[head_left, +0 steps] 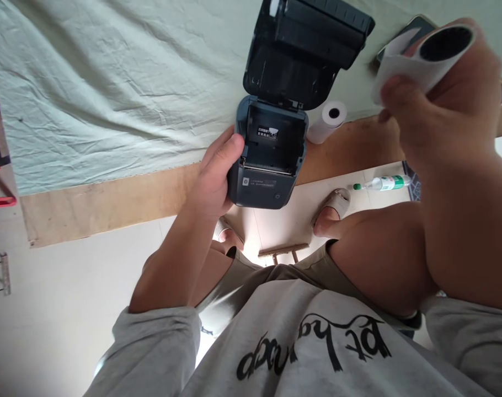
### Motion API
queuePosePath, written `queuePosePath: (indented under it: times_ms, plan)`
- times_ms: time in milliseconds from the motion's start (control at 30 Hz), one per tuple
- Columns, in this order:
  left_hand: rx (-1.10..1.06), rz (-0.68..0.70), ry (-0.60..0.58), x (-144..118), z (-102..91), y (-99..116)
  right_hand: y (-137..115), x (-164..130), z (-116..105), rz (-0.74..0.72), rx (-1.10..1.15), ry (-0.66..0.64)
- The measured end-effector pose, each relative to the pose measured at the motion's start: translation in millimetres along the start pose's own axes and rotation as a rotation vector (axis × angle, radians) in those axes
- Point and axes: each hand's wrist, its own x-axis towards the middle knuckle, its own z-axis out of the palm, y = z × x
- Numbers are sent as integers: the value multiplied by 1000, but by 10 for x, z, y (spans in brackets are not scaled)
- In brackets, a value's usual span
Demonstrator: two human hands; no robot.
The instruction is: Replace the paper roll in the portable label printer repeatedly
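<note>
On the table (110, 204), a pale green cloth (110, 82) lay over most of the wooden top, so the things had a soft place to sit. A strip of bare wood showed along the near edge.

At that edge sat a small dark printer (271, 160). Its lid (304, 49) was tipped all the way back, so the hollow for the paper was wide open and empty. A little label could be seen inside it.

The left hand (215, 176) was wrapped around the left side of the printer, thumb on the top rim and fingers hidden underneath or behind. It looked like it held the box steady so it would not slide off the edge.

The right hand (437, 105) was up high and close to the camera, well apart from the left one. It was closed around a white paper roll (425, 60), with the dark hole of the roll facing us. The thumb pressed on the loose end, maybe to keep the paper from unrolling.

A second white roll (327, 121) lay on the table just to the right of the printer, within easy reach. Behind the right hand, part of a phone (416, 25) peeked out.

Down on the floor lay a small bottle (383, 183) with a green label.
</note>
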Motion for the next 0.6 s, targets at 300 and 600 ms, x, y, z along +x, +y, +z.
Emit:
queuePosePath:
  times_ms: [300, 600]
  plan:
    - [4, 9, 1, 11, 17, 12, 122, 53, -15, 34, -556, -88]
    - [24, -2, -52, 12, -20, 3, -213, -222, 19, -487, -465, 37]
